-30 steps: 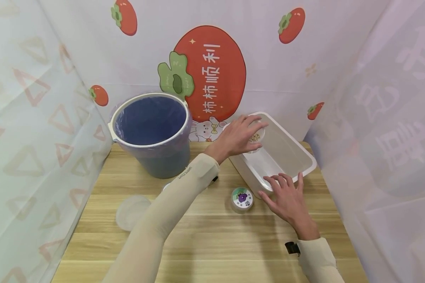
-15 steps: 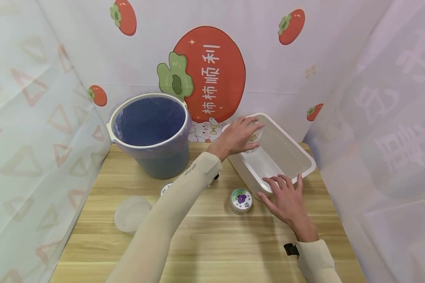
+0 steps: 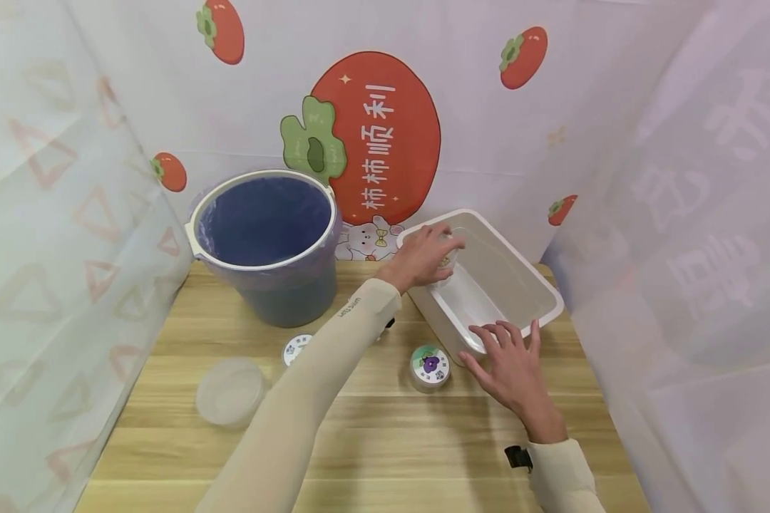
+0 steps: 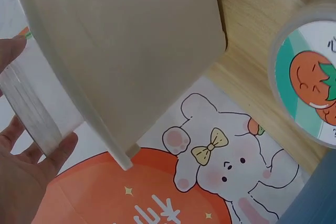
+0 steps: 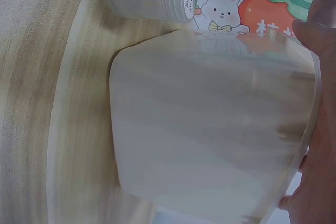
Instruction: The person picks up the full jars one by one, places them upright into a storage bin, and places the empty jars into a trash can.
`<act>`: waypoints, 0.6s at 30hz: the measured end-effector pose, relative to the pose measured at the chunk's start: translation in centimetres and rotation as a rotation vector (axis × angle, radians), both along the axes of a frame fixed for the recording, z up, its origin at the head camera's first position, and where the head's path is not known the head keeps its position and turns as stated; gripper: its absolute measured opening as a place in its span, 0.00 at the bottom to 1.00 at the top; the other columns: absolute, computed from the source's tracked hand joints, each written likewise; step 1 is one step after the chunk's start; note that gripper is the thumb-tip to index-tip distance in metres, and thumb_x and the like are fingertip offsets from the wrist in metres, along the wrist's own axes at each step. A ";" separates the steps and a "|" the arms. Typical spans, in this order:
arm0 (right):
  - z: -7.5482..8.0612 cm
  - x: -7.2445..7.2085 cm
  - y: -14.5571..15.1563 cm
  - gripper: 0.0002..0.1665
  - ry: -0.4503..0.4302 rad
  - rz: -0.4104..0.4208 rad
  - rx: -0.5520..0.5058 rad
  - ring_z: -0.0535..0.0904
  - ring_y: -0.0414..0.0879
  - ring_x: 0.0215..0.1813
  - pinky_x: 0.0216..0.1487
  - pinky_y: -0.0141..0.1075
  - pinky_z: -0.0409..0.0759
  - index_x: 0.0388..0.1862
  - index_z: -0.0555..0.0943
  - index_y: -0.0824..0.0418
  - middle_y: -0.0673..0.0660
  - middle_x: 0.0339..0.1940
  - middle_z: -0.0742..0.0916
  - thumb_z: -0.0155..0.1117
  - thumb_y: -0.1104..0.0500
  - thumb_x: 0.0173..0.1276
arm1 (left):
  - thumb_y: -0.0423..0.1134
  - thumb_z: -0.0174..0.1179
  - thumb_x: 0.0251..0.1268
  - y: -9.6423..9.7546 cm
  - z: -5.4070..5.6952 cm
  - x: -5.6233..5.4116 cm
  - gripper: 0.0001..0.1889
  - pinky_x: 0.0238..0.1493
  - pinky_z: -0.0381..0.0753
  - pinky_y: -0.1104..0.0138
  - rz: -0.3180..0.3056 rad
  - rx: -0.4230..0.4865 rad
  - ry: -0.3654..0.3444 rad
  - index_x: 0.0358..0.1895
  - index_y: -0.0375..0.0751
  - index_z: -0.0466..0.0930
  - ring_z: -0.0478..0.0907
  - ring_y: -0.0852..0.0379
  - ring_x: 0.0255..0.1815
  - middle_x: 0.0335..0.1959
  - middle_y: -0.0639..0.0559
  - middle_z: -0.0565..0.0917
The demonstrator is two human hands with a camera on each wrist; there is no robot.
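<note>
Jar (image 3: 448,263) with pale grains, head view: left hand (image 3: 420,258) pinches it by the sides, over the white tub (image 3: 513,278) near its left wall. Change over the last second: jar shifted slightly toward that wall, less of the grains showing. My read: being carried or tilted, not released. Right hand (image 3: 512,370) basically unmoved, fingers hooked over the tub's near rim, thumb outside, probably steadying it. Count: 1 tub, 1 bucket (image 3: 295,285), 4 round containers: the held jar, 1 purple-fruit jar (image 3: 430,365) just beside the tub, 1 lidded jar (image 3: 295,347) partly behind the left sleeve (image 3: 308,399), 1 frosted container (image 3: 229,390). Left wrist: same pinch, held jar beyond the tub's rim; 1 orange-fruit jar (image 4: 310,82) at right, can't tell whether it's the one by the sleeve. Right wrist: tub's outer wall, 1 purple-fruit jar next to it, fingertips showing past the rim.
</note>
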State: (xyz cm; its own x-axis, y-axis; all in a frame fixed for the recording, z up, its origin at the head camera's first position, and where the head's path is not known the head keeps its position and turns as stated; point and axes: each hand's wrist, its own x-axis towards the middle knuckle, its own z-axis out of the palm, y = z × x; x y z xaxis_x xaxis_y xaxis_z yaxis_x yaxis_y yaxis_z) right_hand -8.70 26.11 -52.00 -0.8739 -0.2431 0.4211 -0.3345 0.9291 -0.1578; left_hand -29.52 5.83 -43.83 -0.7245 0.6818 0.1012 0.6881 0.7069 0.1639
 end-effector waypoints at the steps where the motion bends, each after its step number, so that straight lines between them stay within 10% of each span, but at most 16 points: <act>1: 0.0 0.0 0.0 0.34 0.000 0.003 0.003 0.78 0.67 0.68 0.76 0.85 0.48 0.64 0.85 0.56 0.64 0.58 0.88 0.66 0.35 0.70 | 0.55 0.68 0.76 0.0 0.0 -0.1 0.30 0.75 0.78 0.48 0.009 -0.007 -0.004 0.78 0.65 0.73 0.70 0.45 0.77 0.81 0.48 0.69; 18: -0.1 0.1 0.0 0.34 -0.018 -0.010 0.002 0.78 0.67 0.69 0.77 0.85 0.47 0.64 0.84 0.55 0.64 0.58 0.88 0.66 0.34 0.71 | 0.57 0.70 0.75 0.8 -0.3 -0.6 0.31 0.77 0.76 0.46 0.041 -0.130 -0.038 0.76 0.62 0.72 0.70 0.45 0.75 0.78 0.47 0.71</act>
State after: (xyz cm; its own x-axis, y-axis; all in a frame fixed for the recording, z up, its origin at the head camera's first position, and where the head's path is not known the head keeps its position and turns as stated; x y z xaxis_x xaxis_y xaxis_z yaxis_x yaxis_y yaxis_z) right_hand -8.56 26.12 -52.08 -0.8838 -0.2347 0.4048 -0.3219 0.9328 -0.1619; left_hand -30.14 6.60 -44.13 -0.7535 0.6573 -0.0140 0.6534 0.7511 0.0945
